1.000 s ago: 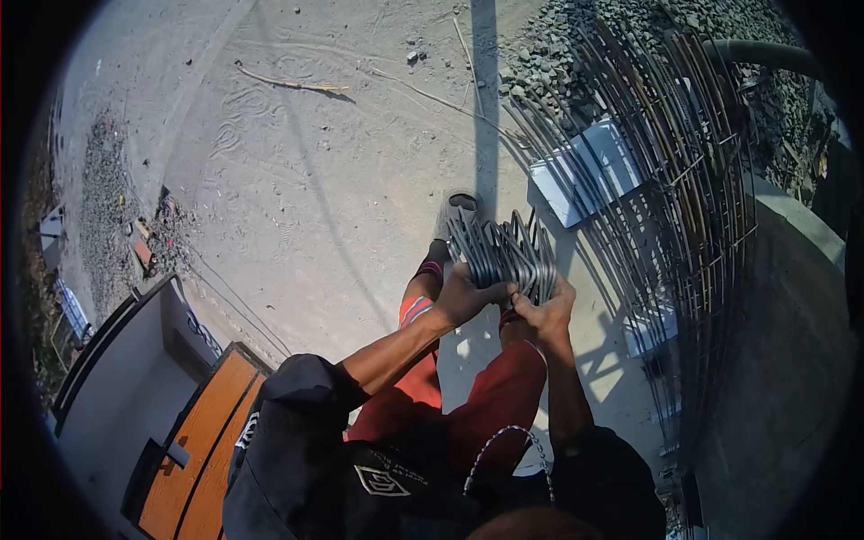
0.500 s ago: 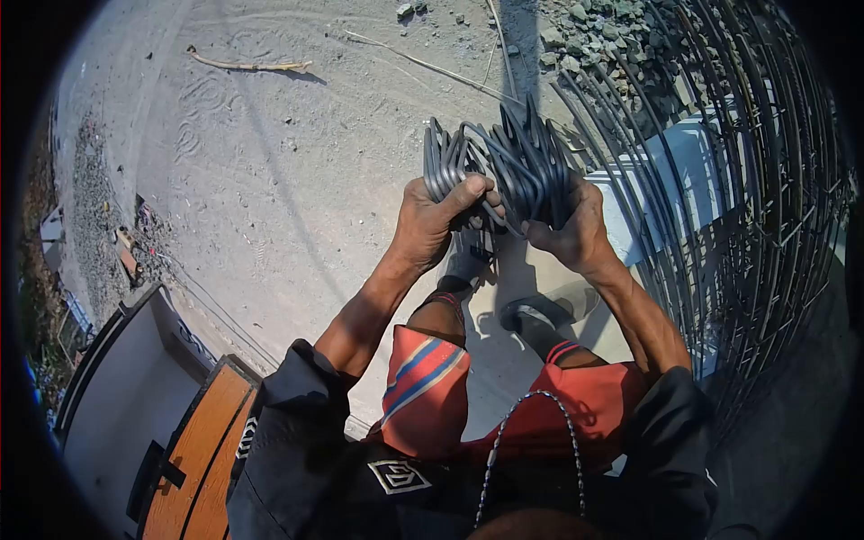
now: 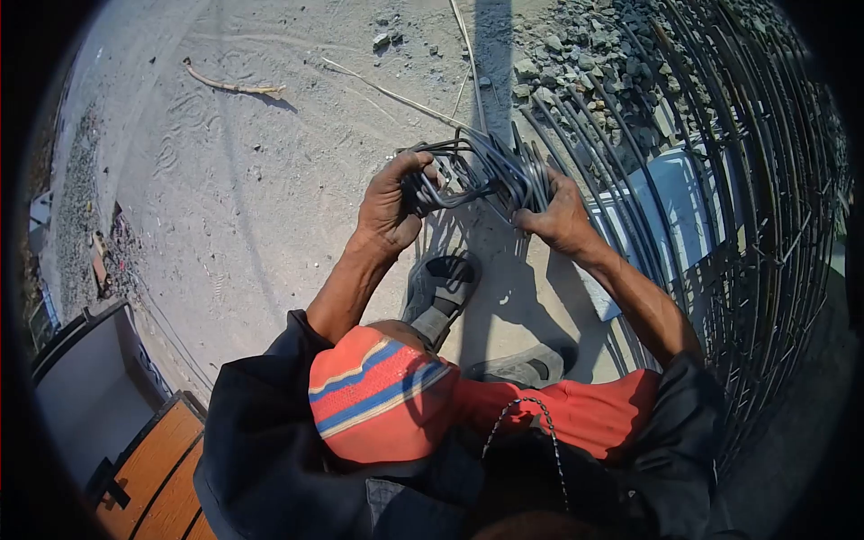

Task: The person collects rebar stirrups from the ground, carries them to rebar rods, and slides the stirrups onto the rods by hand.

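A bundle of bent dark steel rebar stirrups (image 3: 508, 175) is held up in front of me, above the dusty ground. Its left end is gripped by my left hand (image 3: 387, 205), thumb and fingers closed around several of the bent bars. My right hand (image 3: 560, 216) is closed on the right end, where the stirrups are packed tightly side by side. Between my hands the stirrups spread and cross at angles. Some fingertips are hidden behind the steel.
Long rebar rods (image 3: 778, 234) curve along my right side, over a pale board (image 3: 670, 193). Broken stone (image 3: 585, 58) lies beyond. A stick (image 3: 234, 87) is on the ground ahead. An orange wooden panel (image 3: 157, 468) and a white-walled container (image 3: 85, 387) stand at lower left.
My left hand has moved left and turned, tilting its stirrups flatter and drawing them apart from the right-hand stack. My right hand has shifted slightly left. My legs have moved too.
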Demonstrator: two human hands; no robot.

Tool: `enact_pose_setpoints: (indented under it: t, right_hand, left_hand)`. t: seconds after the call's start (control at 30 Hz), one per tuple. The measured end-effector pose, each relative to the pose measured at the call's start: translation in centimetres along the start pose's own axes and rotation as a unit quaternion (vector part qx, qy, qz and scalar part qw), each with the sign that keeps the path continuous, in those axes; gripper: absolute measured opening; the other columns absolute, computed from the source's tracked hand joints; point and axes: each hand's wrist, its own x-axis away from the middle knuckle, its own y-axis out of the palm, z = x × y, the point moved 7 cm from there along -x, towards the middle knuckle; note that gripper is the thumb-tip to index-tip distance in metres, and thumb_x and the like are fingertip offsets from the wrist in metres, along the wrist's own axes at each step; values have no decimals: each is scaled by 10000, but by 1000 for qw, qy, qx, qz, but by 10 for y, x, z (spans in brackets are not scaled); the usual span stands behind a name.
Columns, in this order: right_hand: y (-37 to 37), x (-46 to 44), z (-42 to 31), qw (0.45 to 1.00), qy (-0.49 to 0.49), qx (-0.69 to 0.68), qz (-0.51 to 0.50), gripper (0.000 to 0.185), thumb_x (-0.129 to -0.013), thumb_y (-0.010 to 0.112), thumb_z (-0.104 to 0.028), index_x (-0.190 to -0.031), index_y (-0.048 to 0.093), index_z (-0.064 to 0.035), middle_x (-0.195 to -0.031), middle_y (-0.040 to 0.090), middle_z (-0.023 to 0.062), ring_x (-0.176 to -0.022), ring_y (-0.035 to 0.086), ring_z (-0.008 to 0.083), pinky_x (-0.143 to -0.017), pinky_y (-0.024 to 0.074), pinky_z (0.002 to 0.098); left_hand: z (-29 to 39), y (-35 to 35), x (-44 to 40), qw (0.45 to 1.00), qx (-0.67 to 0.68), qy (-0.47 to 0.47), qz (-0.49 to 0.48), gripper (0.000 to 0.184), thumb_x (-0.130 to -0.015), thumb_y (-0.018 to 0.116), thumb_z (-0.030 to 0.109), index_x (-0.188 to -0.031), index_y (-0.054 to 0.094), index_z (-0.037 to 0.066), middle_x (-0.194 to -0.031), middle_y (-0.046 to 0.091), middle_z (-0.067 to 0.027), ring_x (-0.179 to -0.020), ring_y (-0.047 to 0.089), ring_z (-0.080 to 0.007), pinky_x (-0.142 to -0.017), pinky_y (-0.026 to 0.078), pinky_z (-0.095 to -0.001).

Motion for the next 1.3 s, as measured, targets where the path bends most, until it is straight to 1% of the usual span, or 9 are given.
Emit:
enact_pose_setpoints:
  t: [0.17, 0.4, 0.6, 0.8, 1.0, 1.03, 1.1, 1.2, 1.3]
  right_hand:
    - [-25, 22, 40, 998, 11, -50, 29, 382, -666, 691, -110, -996, 574, 43, -830, 624, 58, -725, 573, 109, -694, 466, 236]
    - [-6, 31, 23, 986, 18, -141, 84, 323, -670, 668, -85, -949, 547, 26, -774, 614, 71, -679, 580, 125, -631, 488, 258]
    - [2, 25, 6, 984, -12, -155, 90, 324, -659, 664, -86, -935, 537, 27, -770, 582, 54, -629, 549, 104, -559, 462, 238]
    - [-10, 35, 20, 992, 47, -5, 117, 375, -655, 696, -141, -949, 548, 40, -774, 589, 56, -675, 559, 110, -625, 468, 244]
    - [6, 39, 18, 986, 100, 104, 78, 398, -617, 677, -92, -958, 543, 64, -727, 607, 76, -636, 575, 141, -616, 481, 277]
    - [9, 37, 19, 985, 84, 140, 61, 405, -625, 673, -88, -980, 547, 60, -766, 613, 72, -651, 569, 129, -627, 477, 265]
    - [9, 34, 35, 975, 11, 212, 69, 437, -621, 662, -80, -1019, 547, 58, -853, 623, 87, -739, 572, 140, -731, 467, 264]
    - [10, 45, 13, 978, 10, 204, 52, 482, -604, 672, -93, -1036, 538, 73, -900, 622, 122, -815, 570, 168, -814, 444, 282]
    - [5, 57, -4, 983, 52, 167, 53, 498, -594, 669, -98, -1036, 533, 84, -894, 621, 135, -817, 568, 187, -816, 442, 295]
  left_hand:
    - [47, 7, 55, 988, -85, 35, -122, 246, -899, 498, 214, -895, 597, -11, -661, 611, -65, -745, 608, -218, -701, 493, -319]
    - [73, 14, 91, 901, -363, -49, -232, 360, -732, 724, 275, -806, 634, -65, -549, 572, -64, -410, 545, -115, -383, 463, -237]
    - [93, 6, 109, 947, -283, 33, -148, 288, -808, 660, 262, -777, 573, -11, -485, 481, -24, -365, 446, -83, -320, 351, -208]
    - [182, -23, 104, 902, -394, 171, -43, 208, -857, 621, 213, -842, 595, 8, -567, 510, -2, -464, 480, -62, -424, 387, -189]
    - [179, 20, 24, 673, -692, 261, 22, 248, -846, 635, 218, -697, 641, 21, -576, 606, -43, -509, 568, -79, -467, 440, -235]
    - [166, 14, -7, 612, -746, 260, 34, 252, -811, 661, 234, -703, 649, 6, -575, 616, -86, -493, 591, -158, -495, 472, -293]
    - [114, 18, -50, 391, -865, 308, 58, 239, -728, 692, 236, -713, 636, 4, -701, 625, -216, -672, 621, -370, -606, 500, -429]
    - [27, -16, -102, 343, -908, 238, -44, 137, -731, 570, 101, -746, 620, -25, -795, 621, -237, -751, 626, -390, -662, 505, -450]
    - [4, -35, -106, 369, -898, 239, -21, 137, -731, 587, 107, -762, 623, -22, -774, 622, -225, -746, 631, -375, -652, 504, -452]
